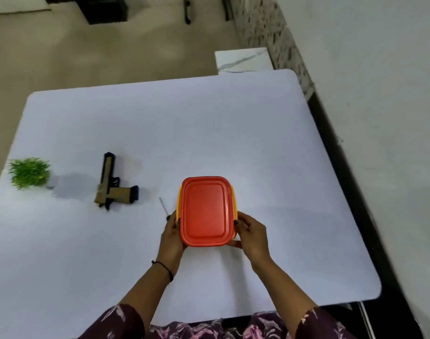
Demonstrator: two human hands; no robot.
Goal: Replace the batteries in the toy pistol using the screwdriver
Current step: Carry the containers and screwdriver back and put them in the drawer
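Observation:
A tan and black toy pistol [110, 186] lies on its side on the white table [209, 133], left of centre. A thin screwdriver [164, 206] lies between the pistol and a closed box with a red lid [205, 211] and yellow body. My left hand [172, 237] grips the box's near left side. My right hand [250, 237] grips its near right side, thumb at the front corner. The lid hides whatever is in the box. No batteries are in sight.
A small green artificial plant [29, 172] stands near the table's left edge. A white marble-patterned block [243, 60] sits beyond the far right corner. A wall runs along the right side; the floor lies beyond the far edge.

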